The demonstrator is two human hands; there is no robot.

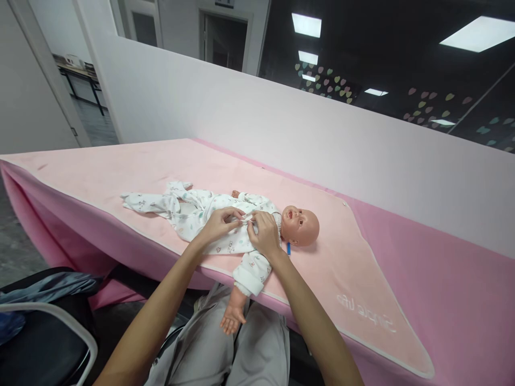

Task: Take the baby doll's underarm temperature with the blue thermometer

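A baby doll (302, 224) lies on its back on a peach mat (322, 279), its head to the right. It wears a white printed onesie (197, 214) whose legs stretch to the left. At the chest, my left hand (222, 222) pinches the onesie's front between thumb and fingers. Close beside it, my right hand (263, 231) grips the same cloth with bent fingers; the exact bit of fabric or fastening is too small to make out. One doll arm (234, 311) hangs over the table's near edge, palm up. A blue strip (288, 249) shows by the doll's neck.
Pink cloth (454, 257) covers the table under the mat. A white low wall (249, 118) with dark glass above runs along the far side. A black chair (40, 332) with clothing on it stands at the lower left.
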